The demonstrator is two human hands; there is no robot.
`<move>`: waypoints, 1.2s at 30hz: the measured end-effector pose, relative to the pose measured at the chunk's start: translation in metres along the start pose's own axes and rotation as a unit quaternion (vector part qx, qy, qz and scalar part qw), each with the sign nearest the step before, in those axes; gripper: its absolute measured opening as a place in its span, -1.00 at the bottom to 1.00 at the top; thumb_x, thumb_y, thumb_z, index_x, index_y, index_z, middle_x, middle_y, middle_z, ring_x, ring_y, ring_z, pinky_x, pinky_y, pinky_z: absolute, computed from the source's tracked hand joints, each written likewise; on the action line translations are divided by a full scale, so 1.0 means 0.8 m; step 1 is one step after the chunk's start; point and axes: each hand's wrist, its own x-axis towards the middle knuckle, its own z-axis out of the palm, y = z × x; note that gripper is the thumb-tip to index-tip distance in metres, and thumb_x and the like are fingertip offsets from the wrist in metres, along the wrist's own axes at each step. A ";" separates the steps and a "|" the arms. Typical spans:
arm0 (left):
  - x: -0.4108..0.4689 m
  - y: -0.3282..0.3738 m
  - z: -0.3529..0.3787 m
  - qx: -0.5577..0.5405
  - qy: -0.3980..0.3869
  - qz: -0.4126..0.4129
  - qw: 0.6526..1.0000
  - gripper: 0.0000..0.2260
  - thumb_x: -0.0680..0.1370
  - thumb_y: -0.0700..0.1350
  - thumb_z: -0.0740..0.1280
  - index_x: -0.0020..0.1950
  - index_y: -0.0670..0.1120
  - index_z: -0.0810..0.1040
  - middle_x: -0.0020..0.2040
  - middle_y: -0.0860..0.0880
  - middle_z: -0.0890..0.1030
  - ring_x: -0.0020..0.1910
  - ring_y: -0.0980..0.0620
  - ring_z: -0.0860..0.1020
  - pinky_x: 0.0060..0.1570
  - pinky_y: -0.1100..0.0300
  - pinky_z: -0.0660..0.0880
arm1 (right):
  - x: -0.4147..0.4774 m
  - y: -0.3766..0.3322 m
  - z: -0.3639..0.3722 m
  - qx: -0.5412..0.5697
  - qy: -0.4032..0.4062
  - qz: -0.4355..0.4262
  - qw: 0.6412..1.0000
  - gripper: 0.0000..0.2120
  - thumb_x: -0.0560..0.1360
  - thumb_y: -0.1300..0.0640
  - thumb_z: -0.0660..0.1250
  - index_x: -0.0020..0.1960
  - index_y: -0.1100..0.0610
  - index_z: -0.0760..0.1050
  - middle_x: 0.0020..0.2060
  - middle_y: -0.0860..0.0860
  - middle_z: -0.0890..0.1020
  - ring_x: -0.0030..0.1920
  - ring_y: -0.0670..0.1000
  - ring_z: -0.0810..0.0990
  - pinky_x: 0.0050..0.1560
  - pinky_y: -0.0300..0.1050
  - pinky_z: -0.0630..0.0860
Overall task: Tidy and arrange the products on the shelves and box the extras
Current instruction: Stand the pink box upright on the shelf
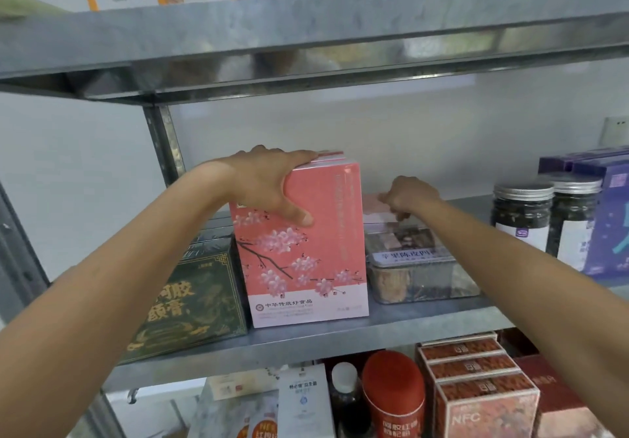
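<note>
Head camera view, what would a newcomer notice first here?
The tall pink cardboard box printed with blossoms stands at centre, the left hand gripping its top edge. Right of it, the right hand reaches over a clear plastic tub; a dark green box stands on its other side.

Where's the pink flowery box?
Head view, centre: the pink box stands on the middle shelf between the dark green box (left) and the clear tub (right), left hand gripping its top.

Soft, even light fills the scene, brightest on the white wall [374, 131]. The upper shelf [306, 29] shades its underside, where dull reflections smear. Wide-angle distortion bows the edges; package print looks slightly blurred.
</note>
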 end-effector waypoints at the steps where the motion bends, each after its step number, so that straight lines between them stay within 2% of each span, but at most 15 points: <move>1: 0.000 0.001 0.000 0.002 -0.003 -0.003 1.000 -0.07 0.31 0.31 0.50 0.55 0.20 0.11 0.23 0.08 0.54 0.12 0.00 0.53 0.23 -0.02 0.48 | 0.005 0.007 0.003 -0.004 0.036 0.028 0.999 -0.59 0.57 -0.17 0.22 -0.03 0.20 0.52 0.02 0.11 0.67 -0.07 0.10 0.62 -0.19 -0.15 0.43; 2: -0.001 0.001 0.001 0.005 -0.005 -0.008 1.000 -0.07 0.31 0.32 0.50 0.56 0.20 0.10 0.24 0.08 0.53 0.14 -0.01 0.52 0.23 -0.02 0.48 | 0.007 0.011 0.009 -0.010 0.050 0.049 0.997 -0.51 0.54 -0.24 0.23 0.10 0.21 0.47 0.16 0.15 0.61 0.08 0.15 0.59 -0.11 -0.11 0.45; 4: -0.002 0.003 0.003 0.017 0.003 -0.015 1.000 -0.06 0.31 0.33 0.49 0.57 0.20 0.07 0.27 0.06 0.50 0.20 -0.02 0.47 0.25 -0.02 0.45 | 0.012 0.015 0.024 -0.039 0.003 0.035 0.999 -0.21 0.50 -0.35 0.21 0.49 0.18 0.18 0.47 0.22 0.27 0.42 0.28 0.31 0.30 0.11 0.37; 5: -0.003 0.003 0.004 0.025 0.008 -0.017 1.000 -0.05 0.31 0.34 0.48 0.57 0.20 0.06 0.29 0.05 0.48 0.22 -0.03 0.45 0.27 -0.03 0.43 | 0.015 0.013 0.031 -0.074 -0.049 -0.014 0.996 -0.16 0.50 -0.38 0.16 0.58 0.07 0.01 0.56 0.19 0.04 0.52 0.31 0.08 0.46 0.21 0.18; 7: -0.003 0.002 0.004 0.031 0.007 -0.020 0.999 -0.05 0.32 0.35 0.47 0.57 0.21 0.04 0.32 0.05 0.46 0.25 -0.03 0.42 0.30 -0.03 0.40 | 0.018 0.008 0.040 -0.128 -0.147 -0.115 0.974 -0.29 0.53 -0.39 0.03 0.58 -0.15 -0.03 0.58 0.05 -0.16 0.55 0.23 -0.21 0.51 0.29 -0.10; 9: -0.004 0.001 0.001 0.032 0.002 -0.021 0.999 -0.04 0.32 0.35 0.46 0.58 0.21 0.03 0.33 0.04 0.44 0.26 -0.03 0.42 0.31 -0.04 0.39 | 0.017 0.005 0.037 -0.123 -0.172 -0.135 0.968 -0.38 0.56 -0.37 -0.06 0.55 -0.16 0.11 0.59 0.02 -0.01 0.57 0.19 -0.12 0.52 0.26 -0.12; 11: -0.004 0.003 0.000 0.030 -0.002 -0.019 0.999 -0.04 0.32 0.35 0.47 0.58 0.21 0.03 0.33 0.04 0.44 0.26 -0.03 0.43 0.31 -0.04 0.40 | 0.013 0.006 0.030 -0.101 -0.142 -0.119 0.978 -0.43 0.63 -0.26 -0.04 0.50 0.02 0.31 0.52 0.10 0.26 0.50 0.17 0.21 0.50 0.13 0.10; 13: -0.005 0.004 0.001 0.033 0.002 -0.019 0.999 -0.05 0.32 0.34 0.47 0.57 0.21 0.04 0.32 0.04 0.45 0.26 -0.03 0.43 0.31 -0.04 0.40 | 0.014 0.009 0.025 -0.048 -0.097 -0.094 0.990 -0.50 0.64 -0.16 0.06 0.32 0.18 0.49 0.31 0.20 0.50 0.23 0.16 0.49 0.32 -0.02 0.36; 15: -0.005 0.004 0.002 0.035 0.002 -0.021 0.999 -0.05 0.32 0.34 0.47 0.57 0.21 0.04 0.33 0.04 0.44 0.27 -0.04 0.42 0.31 -0.04 0.40 | 0.013 0.016 0.022 0.003 -0.013 -0.047 0.999 -0.51 0.60 -0.20 0.15 0.10 0.23 0.55 0.15 0.19 0.60 0.07 0.14 0.56 0.18 -0.03 0.44; 16: -0.005 0.005 0.002 0.033 0.001 -0.023 0.999 -0.05 0.32 0.34 0.47 0.57 0.21 0.04 0.33 0.04 0.44 0.27 -0.04 0.42 0.31 -0.04 0.40 | 0.011 0.020 0.022 -0.007 0.031 -0.026 0.999 -0.49 0.56 -0.27 0.17 0.05 0.20 0.51 0.13 0.17 0.61 0.08 0.15 0.56 0.15 -0.02 0.45; 18: -0.005 0.007 0.001 0.029 -0.002 -0.027 0.999 -0.05 0.32 0.33 0.47 0.57 0.21 0.04 0.33 0.03 0.44 0.27 -0.04 0.43 0.31 -0.05 0.40 | 0.009 0.026 0.025 -0.011 0.037 0.026 0.999 -0.32 0.47 -0.40 0.21 0.24 0.18 0.43 0.24 0.16 0.55 0.21 0.18 0.53 0.20 0.02 0.44; 19: -0.006 0.008 0.001 0.028 -0.003 -0.027 0.999 -0.05 0.32 0.33 0.48 0.57 0.21 0.05 0.33 0.04 0.44 0.27 -0.05 0.43 0.31 -0.05 0.40 | 0.009 0.026 0.027 0.005 -0.008 0.049 0.999 -0.18 0.43 -0.43 0.24 0.38 0.21 0.34 0.33 0.17 0.48 0.29 0.20 0.48 0.27 0.05 0.42; 21: -0.006 0.008 0.001 0.025 -0.002 -0.025 0.999 -0.07 0.32 0.32 0.48 0.56 0.22 0.05 0.31 0.04 0.45 0.25 -0.04 0.44 0.30 -0.05 0.41 | 0.008 0.022 0.029 0.014 -0.106 0.062 0.992 -0.07 0.40 -0.43 0.25 0.46 0.26 0.26 0.41 0.19 0.41 0.36 0.21 0.43 0.35 0.04 0.35; 30: -0.004 0.009 0.001 0.003 -0.003 -0.026 1.000 -0.08 0.31 0.30 0.50 0.55 0.22 0.09 0.27 0.04 0.46 0.21 -0.04 0.46 0.26 -0.03 0.45 | 0.014 0.013 0.021 -0.037 -0.166 0.074 0.983 -0.05 0.43 -0.40 0.22 0.51 0.28 0.17 0.49 0.15 0.30 0.44 0.20 0.32 0.37 0.03 0.27; 36: -0.002 0.008 0.000 -0.002 -0.009 -0.028 1.000 -0.08 0.30 0.30 0.50 0.55 0.24 0.10 0.27 0.04 0.47 0.23 -0.05 0.45 0.27 -0.05 0.44 | 0.019 0.017 0.015 0.025 -0.091 0.100 0.991 -0.07 0.37 -0.36 0.37 0.50 0.20 0.21 0.47 0.10 0.34 0.43 0.18 0.33 0.38 0.00 0.30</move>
